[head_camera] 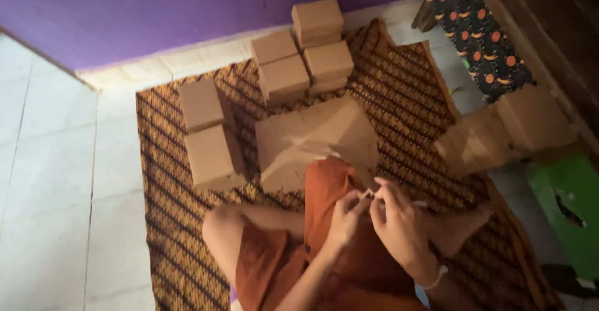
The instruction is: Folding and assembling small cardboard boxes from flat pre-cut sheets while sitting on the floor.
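Observation:
I sit cross-legged on a brown patterned mat [168, 223] in orange shorts. My left hand [345, 217] and my right hand [397, 218] meet over my lap, both pinching a small pale item [369, 194] between the fingertips; what it is I cannot tell. Right in front of my knees lies a stack of flat brown cardboard sheets [318, 137]. Two folded brown boxes [209, 136] stand to the left of it, and several more boxes [302, 55] are stacked at the far edge of the mat by the wall.
A purple wall [156, 11] runs along the back, with white floor tiles [50, 192] to the left. On the right are flat cardboard pieces [508, 130], a dark cloth with orange dots [477, 30], a green object [571, 214] and wooden boards.

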